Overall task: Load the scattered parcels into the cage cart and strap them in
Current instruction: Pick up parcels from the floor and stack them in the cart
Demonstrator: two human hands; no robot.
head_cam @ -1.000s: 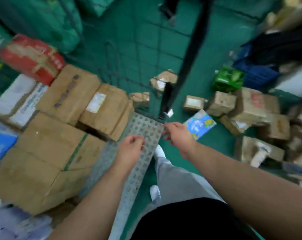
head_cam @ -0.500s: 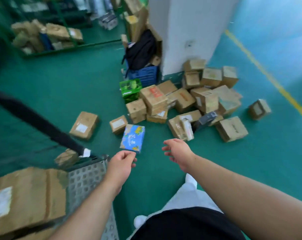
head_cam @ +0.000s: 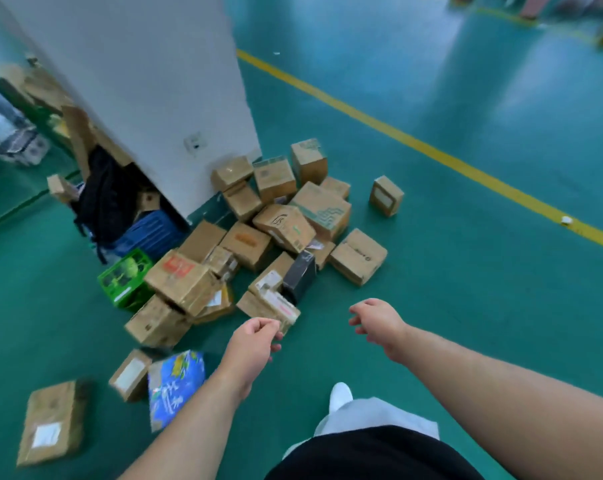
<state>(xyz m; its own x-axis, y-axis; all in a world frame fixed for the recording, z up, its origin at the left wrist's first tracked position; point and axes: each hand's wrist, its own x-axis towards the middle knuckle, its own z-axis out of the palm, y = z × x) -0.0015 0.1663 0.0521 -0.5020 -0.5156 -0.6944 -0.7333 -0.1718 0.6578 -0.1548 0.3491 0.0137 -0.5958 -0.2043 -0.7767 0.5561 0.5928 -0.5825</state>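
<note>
Head view: the left hand [head_cam: 255,342] hangs over the green floor [head_cam: 466,289] with its fingers loosely curled and nothing in them. The right hand [head_cam: 379,322], to its right and a little farther out, droops with relaxed fingers and is also empty.

Just beyond the left knuckles lies the nearest parcel, a long labelled carton [head_cam: 270,306] at the near edge of the pile [head_cam: 282,223]. Its long axis runs roughly left to right, with the right end angled nearer. The left hand is plainly the closer one. Its fingertips overlap the carton's near right corner in the picture, but whether they touch it cannot be told. A black box [head_cam: 300,277] sits just behind the carton. The right hand's closest option, a brown box [head_cam: 358,256], lies farther off to the far right.

The pile rises toward the foot of a white pillar [head_cam: 154,81], and one lone box [head_cam: 386,195] stands apart on its right. Near left, a blue printed parcel [head_cam: 175,382] is partly hidden by the left forearm, with a small carton [head_cam: 130,374] beside it and a flat carton [head_cam: 50,422] nearer still. All three are blurred and their labels unreadable. The cage cart is out of view, so its direction cannot be judged.
</note>
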